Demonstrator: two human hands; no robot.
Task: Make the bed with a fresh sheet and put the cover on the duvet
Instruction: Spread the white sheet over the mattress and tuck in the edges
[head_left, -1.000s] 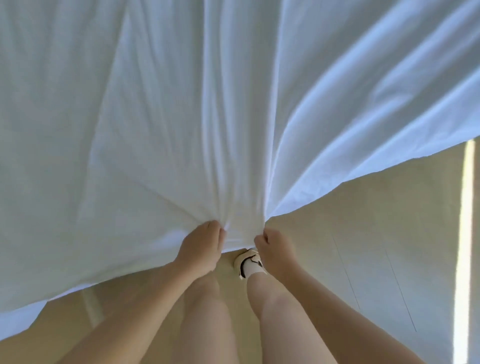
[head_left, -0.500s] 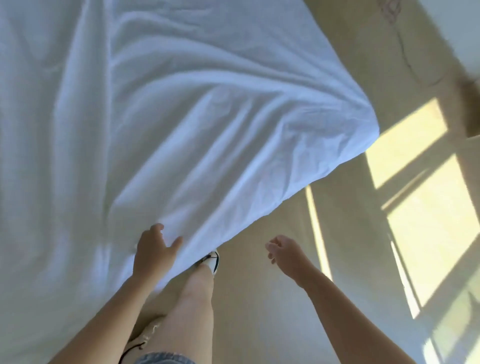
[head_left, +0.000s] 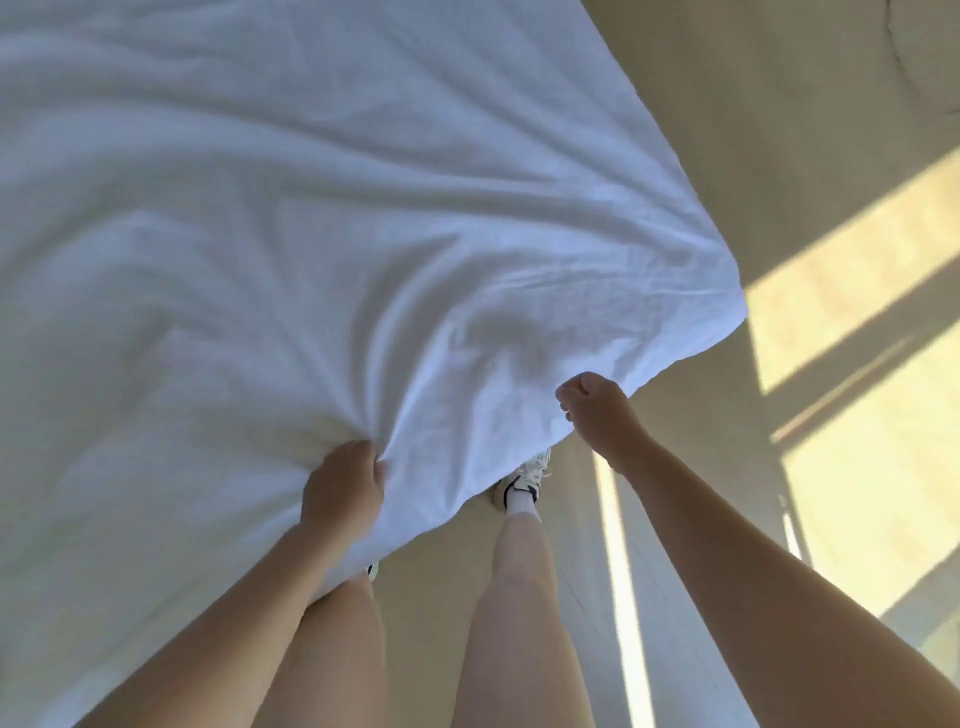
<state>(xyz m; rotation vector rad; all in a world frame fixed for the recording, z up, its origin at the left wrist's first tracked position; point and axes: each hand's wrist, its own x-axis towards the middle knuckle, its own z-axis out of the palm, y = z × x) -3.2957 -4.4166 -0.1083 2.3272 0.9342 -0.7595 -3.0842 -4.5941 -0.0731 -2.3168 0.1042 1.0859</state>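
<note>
A large white sheet (head_left: 291, 218) covers the bed and fills the left and middle of the view, creased and hanging over the near edge. My left hand (head_left: 340, 486) grips a bunched fold of the sheet at that near edge. Further right, my right hand (head_left: 597, 410) is curled into a fist on the sheet's edge, close to the bed's near right corner (head_left: 722, 306). The mattress and the duvet are hidden or out of view.
A beige floor (head_left: 779, 130) runs along the right side of the bed, with bright sunlit patches (head_left: 878, 467) on it. My legs and a white sneaker (head_left: 522, 483) stand on the floor right beside the bed's edge.
Half a second ago both hands were open and off the sheet. Now each grips the sheet's near edge, set further apart, and I stand closer to the bed's right corner.
</note>
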